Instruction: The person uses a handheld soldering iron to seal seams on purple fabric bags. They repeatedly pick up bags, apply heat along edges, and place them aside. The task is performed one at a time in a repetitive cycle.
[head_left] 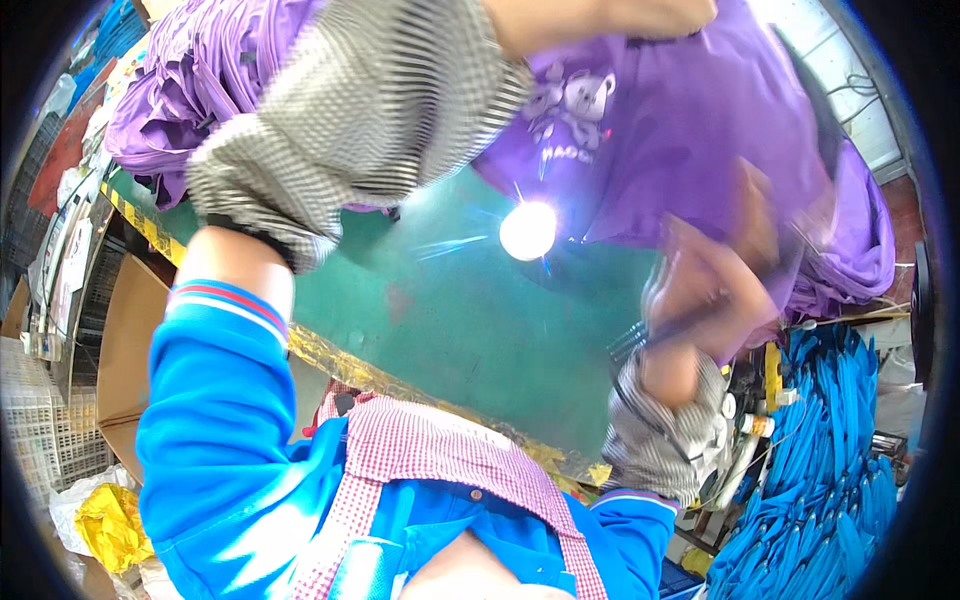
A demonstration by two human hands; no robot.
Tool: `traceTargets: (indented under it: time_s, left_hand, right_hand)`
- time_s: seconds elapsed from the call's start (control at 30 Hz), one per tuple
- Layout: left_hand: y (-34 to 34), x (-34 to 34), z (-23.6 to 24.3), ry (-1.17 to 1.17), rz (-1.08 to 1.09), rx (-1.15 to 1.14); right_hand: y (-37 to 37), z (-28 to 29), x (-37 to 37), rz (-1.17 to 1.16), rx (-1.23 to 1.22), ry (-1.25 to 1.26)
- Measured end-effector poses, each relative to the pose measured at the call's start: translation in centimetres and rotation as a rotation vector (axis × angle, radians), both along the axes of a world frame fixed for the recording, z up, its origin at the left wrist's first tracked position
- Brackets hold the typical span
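A purple cloth piece point(700, 120) with a pale cartoon-animal print is spread and lifted over the far right of the green table point(470, 320). My left hand point(630, 15), at the top edge of the view, is closed on the cloth's far part, its arm reaching across in a striped sleeve cover. Close to the cloth's near right edge is my right hand point(710, 285), heavily smeared by motion. A dark, thin shape blurs beside its fingers, and I cannot make out what it is or whether the hand grips it.
Purple cloth pieces point(200, 85) are heaped at the far left, and more purple cloth point(855, 240) hangs at the right. Many blue cloth strips point(810, 460) hang at the lower right. A bright light spot point(528, 231) glares on the table. Yellow-black tape point(145, 220) lines its edge.
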State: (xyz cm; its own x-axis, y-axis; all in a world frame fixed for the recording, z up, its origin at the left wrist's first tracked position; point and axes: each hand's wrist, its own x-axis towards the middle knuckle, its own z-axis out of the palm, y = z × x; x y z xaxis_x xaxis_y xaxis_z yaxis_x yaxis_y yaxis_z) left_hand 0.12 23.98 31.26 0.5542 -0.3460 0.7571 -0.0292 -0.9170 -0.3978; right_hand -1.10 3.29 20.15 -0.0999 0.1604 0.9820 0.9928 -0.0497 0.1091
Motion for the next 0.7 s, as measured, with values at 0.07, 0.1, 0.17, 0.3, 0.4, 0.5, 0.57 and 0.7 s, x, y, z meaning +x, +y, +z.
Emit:
traceTargets:
  time_s: [0.07,0.1,0.17,0.3,0.4,0.5,0.57,0.7]
  left_hand:
    - [-0.5,3.9,-5.1,0.114,-0.212,-0.347]
    - [0.1,2.7,-6.3,0.009,-0.359,-0.618]
    - [-1.0,3.6,-12.3,-0.045,-0.610,-0.987]
    - [1.8,-6.5,-22.2,-0.256,-0.465,-1.128]
    - [-2.3,-9.1,-28.1,-0.237,-0.705,-2.036]
    - [-5.1,-9.0,-31.2,0.202,-0.719,-2.398]
    - [-6.0,-8.6,-30.6,0.500,-0.644,-2.318]
    - [-6.9,-8.0,-29.7,0.499,-0.599,-2.265]
  right_hand:
    - [3.2,-3.5,1.3,-0.047,-0.111,0.067]
    - [5.3,-3.6,1.2,0.006,-0.095,0.100]
    - [4.6,-7.9,3.6,-0.052,-0.049,0.243]
    - [3.8,-9.4,5.1,-0.076,0.022,0.241]
    - [6.3,-9.8,5.6,-0.036,0.101,0.235]
    - [7.9,-10.7,6.3,-0.044,0.068,0.243]
    - [7.9,-10.3,5.7,-0.079,0.055,0.259]
    - [8.1,-10.7,6.2,-0.119,0.036,0.202]
